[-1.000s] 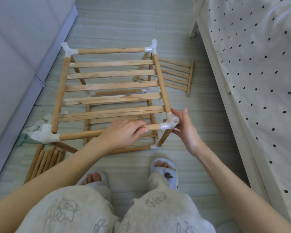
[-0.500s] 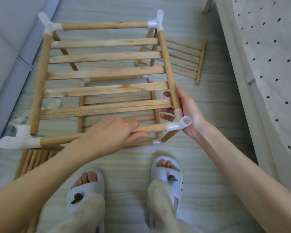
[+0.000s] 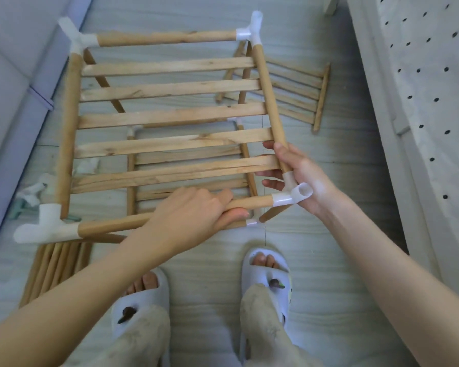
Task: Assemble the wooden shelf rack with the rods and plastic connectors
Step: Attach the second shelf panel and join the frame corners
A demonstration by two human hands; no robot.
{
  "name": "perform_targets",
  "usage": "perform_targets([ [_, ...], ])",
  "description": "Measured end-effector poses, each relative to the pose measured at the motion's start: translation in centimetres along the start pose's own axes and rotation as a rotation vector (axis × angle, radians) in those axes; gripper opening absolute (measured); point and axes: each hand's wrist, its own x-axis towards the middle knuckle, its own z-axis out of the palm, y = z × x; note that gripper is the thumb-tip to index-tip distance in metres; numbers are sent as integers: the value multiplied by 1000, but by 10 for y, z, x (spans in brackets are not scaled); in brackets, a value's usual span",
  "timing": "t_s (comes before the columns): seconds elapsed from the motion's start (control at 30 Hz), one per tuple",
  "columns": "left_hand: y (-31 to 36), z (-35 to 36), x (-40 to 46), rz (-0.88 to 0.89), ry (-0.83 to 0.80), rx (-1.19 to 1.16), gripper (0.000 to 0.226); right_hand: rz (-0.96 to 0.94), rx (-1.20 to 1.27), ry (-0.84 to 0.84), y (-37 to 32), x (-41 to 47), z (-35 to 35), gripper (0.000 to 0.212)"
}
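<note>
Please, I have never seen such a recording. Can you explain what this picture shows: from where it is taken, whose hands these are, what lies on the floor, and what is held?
There is no machine here. A person wears one camera on the head, so the picture looks down at that person's own arms and slippered feet. In front stands a half-built wooden shelf rack: round wooden rods joined at the corners by white plastic connectors, with flat slats across. The left hand grips the near front rod. The right hand holds the rack at the near right corner connector, whose top socket is open. On the pale floor lie a bundle of spare rods at the left, a few loose white connectors there too, and another slatted wooden panel beyond the rack, beside the dotted bed cover.
</note>
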Motion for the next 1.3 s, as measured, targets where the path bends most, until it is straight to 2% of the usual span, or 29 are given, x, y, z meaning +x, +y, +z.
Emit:
perform_targets([
  [0.13,1,-9,8,-55,-62,-131,45,35,-279,13,-26,5,-6,17],
  [0.2,-6,-24,2,-50,-90,-199,39,28,-488,94,-42,9,-7,23],
  [0.3,-28,-45,-21,-43,-4,-212,36,-100,-1203,403,-56,10,0,29],
  [0.33,-39,-50,-31,-72,49,-246,34,-203,-1368,494,-55,4,8,30],
  [0.37,-51,-54,-42,-120,103,-298,32,-332,-1432,524,-49,-5,18,31],
  [0.4,-63,-58,-54,-179,146,-354,30,-467,-1422,486,-39,-16,31,30],
  [0.47,-85,-61,-78,-289,160,-422,32,-618,-1330,234,-14,-39,57,28],
  [0.53,-101,-61,-96,-336,88,-426,42,-572,-1385,-50,11,-52,79,30],
  [0.6,-109,-57,-106,-311,-22,-325,55,-549,-1555,-126,27,-52,92,35],
  [0.7,-113,-51,-112,-240,-146,-103,65,-639,-1578,-24,34,-46,96,43],
  [0.83,-103,-46,-111,-158,-156,4,45,-731,-1528,53,31,-39,78,50],
  [0.93,-84,-41,-104,-80,-89,22,32,-682,-1559,55,16,-31,55,45],
  [1.0,-66,-37,-90,-39,-47,56,30,-623,-1658,54,4,-22,36,57],
  [1.07,-46,-32,-73,12,0,135,36,-533,-1687,135,-9,-13,18,61],
  [1.1,-36,-29,-64,33,51,153,39,-483,-1670,210,-15,-11,11,51],
  [1.17,-15,-24,-47,64,101,182,40,-397,-1564,334,-23,-14,2,34],
  [1.2,-5,-23,-38,65,112,188,39,-388,-1456,375,-25,-20,1,33],
  [1.3,19,-21,-6,47,94,118,36,-274,-854,388,-21,-52,3,42],
])
